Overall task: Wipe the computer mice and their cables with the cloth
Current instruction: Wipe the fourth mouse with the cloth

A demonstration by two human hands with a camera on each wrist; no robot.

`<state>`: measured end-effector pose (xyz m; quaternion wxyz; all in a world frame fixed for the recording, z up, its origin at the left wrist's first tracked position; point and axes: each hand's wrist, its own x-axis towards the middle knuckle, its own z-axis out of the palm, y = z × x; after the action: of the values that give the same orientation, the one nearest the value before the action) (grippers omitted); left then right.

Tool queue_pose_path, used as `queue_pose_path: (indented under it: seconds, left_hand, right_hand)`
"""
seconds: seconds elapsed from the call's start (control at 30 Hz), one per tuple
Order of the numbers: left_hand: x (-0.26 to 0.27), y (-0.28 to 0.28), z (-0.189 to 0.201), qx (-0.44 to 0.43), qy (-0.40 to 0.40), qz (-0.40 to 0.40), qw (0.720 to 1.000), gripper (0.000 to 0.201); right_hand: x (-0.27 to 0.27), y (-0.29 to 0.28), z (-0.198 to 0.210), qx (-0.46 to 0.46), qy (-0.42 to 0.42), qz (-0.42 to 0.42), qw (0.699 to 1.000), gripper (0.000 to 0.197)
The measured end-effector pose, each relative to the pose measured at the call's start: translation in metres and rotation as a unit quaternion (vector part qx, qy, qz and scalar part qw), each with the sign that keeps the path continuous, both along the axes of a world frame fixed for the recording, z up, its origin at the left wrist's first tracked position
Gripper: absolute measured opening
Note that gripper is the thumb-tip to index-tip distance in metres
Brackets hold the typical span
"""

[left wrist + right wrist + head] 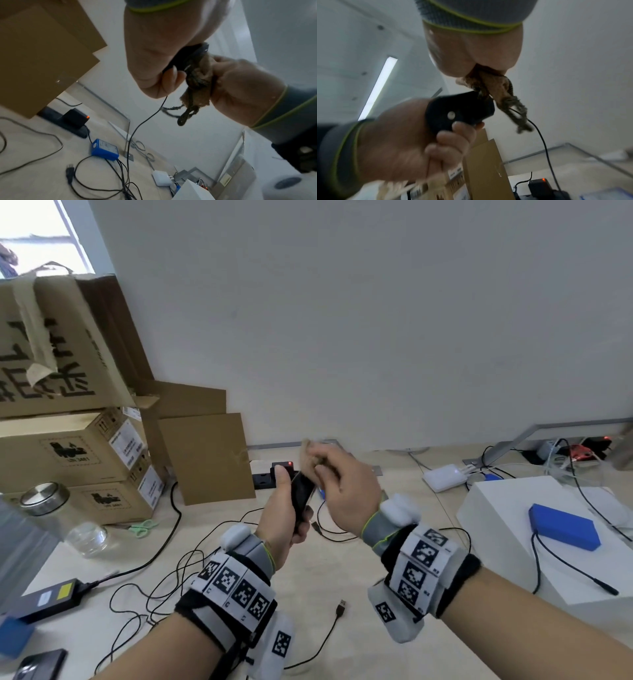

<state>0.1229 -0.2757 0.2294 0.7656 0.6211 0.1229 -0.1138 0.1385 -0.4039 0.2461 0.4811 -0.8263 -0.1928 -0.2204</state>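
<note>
My left hand (286, 510) grips a black computer mouse (302, 495) upright above the table, thumb along its side; its underside (458, 110) shows in the right wrist view. My right hand (337, 479) pinches a bunched tan cloth (310, 455) and presses it against the mouse's top end (192, 56). The cloth (197, 88) has a dark braided edge hanging down. The mouse's thin black cable (137, 129) drops from my left hand to the table. More black cables (171, 573) and a loose USB plug (340, 607) lie on the table below.
Stacked cardboard boxes (68, 412) stand at the left, with a glass jar (61, 515) and green scissors (142, 528) beside them. A white box (534, 529) carrying a blue pack (563, 527) sits at the right. A power strip (270, 477) and white hub (445, 477) lie near the wall.
</note>
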Motion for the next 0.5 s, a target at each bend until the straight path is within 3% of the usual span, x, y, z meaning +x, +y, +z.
queue_pose_path:
  seconds: [0.1,0.2,0.37,0.5]
  left_hand:
    - [0.005,-0.002,-0.003,-0.006,0.009,0.02,1.0,0.083]
    - [0.003,0.002,-0.001,-0.043,0.004,0.008,0.999,0.084]
    - [-0.002,0.005,0.011,-0.119,0.043,-0.051,0.991,0.065]
    - [0.001,0.005,0.011,-0.206,0.084,-0.023,0.975,0.07]
  right_hand:
    - [-0.017,0.013,-0.015,-0.074,-0.028,0.059,0.995,0.038]
    - [-0.025,0.013,-0.017,-0.077,-0.049,0.106,0.99,0.037]
    - [-0.001,-0.003,0.005,0.062,-0.009,0.015,0.998,0.03]
    - [0.011,-0.009,0.006,0.224,0.088,-0.046,0.969,0.028]
